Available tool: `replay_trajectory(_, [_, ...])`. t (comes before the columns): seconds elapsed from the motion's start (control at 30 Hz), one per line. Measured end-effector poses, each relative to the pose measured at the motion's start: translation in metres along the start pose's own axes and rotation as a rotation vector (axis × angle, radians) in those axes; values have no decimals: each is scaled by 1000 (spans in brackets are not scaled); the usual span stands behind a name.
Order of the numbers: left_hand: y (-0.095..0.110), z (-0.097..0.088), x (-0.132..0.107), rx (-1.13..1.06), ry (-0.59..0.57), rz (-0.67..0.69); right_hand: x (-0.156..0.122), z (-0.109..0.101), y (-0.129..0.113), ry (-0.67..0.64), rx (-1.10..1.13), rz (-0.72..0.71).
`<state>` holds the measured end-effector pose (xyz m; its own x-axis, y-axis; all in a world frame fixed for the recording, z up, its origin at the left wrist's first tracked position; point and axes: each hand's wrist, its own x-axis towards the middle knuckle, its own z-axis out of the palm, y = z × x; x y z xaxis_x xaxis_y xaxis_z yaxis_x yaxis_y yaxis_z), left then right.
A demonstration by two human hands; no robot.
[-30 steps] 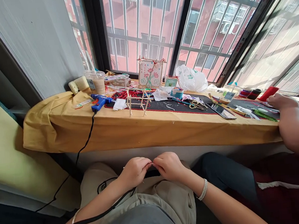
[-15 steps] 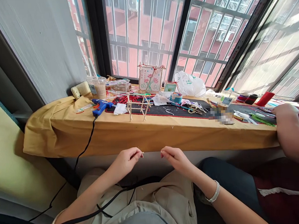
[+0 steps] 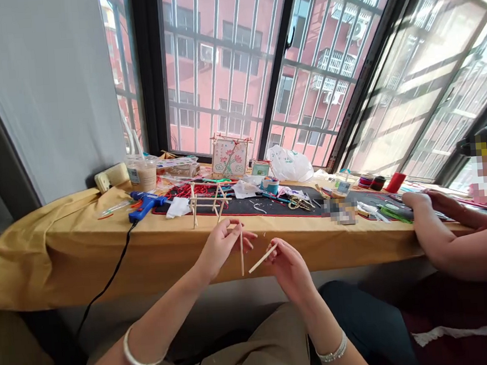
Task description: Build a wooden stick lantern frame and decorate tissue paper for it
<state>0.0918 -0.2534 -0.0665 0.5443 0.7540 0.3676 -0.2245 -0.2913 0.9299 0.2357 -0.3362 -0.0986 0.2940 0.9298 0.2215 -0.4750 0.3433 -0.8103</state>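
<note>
Thin pale wooden sticks are in both hands, held in front of the table's edge. My left hand [image 3: 223,244] pinches one wooden stick [image 3: 242,255] that hangs nearly upright from the fingertips. Between thumb and fingers, my right hand [image 3: 290,267] grips another wooden stick [image 3: 261,259], tilted down to the left. The two sticks are close but apart at their lower ends. Just beyond my left hand, a small frame of joined sticks [image 3: 206,200] stands on the table.
A blue glue gun [image 3: 145,205] lies left on the cloth-covered table [image 3: 107,264], its cord hanging over the edge. A drink cup [image 3: 143,175], a lotus picture [image 3: 229,157], red cord [image 3: 181,192] and a plastic bag [image 3: 290,162] stand behind. At right, another person's arm [image 3: 443,235] rests on the table.
Both hands have risen toward the table and come closer together. The two sticks now show clearly in the fingers. The view has tilted up and shifted, bringing more of the other person into sight.
</note>
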Motion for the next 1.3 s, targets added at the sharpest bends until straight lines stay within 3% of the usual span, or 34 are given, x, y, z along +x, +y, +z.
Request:
replay_trajectory(0.2, [-1, 48, 79, 288, -2, 387, -7, -36, -21, 145, 35, -207])
replay_trajectory(0.33, [-20, 74, 110, 576, -27, 493, -6, -75, -23, 268, 18, -263])
replay_trajectory(0.43, [-35, 74, 104, 739, 21, 549, -4, -98, -20, 300, -23, -230])
replay_trajectory(0.53, [-41, 46, 67, 851, 149, 620, -4, -105, -15, 352, -58, -201])
replay_trajectory(0.63, [-39, -9, 17, 918, 400, 636, -2, -92, -9, 358, -117, -172])
replay_trajectory(0.73, [-33, -64, -17, 931, 683, 566, 11, -61, 0, 275, -253, -192])
replay_trajectory(0.77, [-31, -78, -23, 930, 720, 528, 18, -47, 3, 235, -315, -214])
replay_trajectory(0.83, [-28, -97, -26, 920, 654, 444, 36, -18, 13, 127, -440, -267])
replay_trajectory(0.93, [-25, -105, -23, 882, 513, 330, 63, 24, 29, -46, -625, -282])
replay_trajectory(1.03, [-23, -106, -21, 835, 457, 251, 82, 48, 43, -128, -736, -257])
replay_trajectory(1.3, [-19, -111, -12, 758, 424, 130, 98, 53, 49, -209, -884, -324])
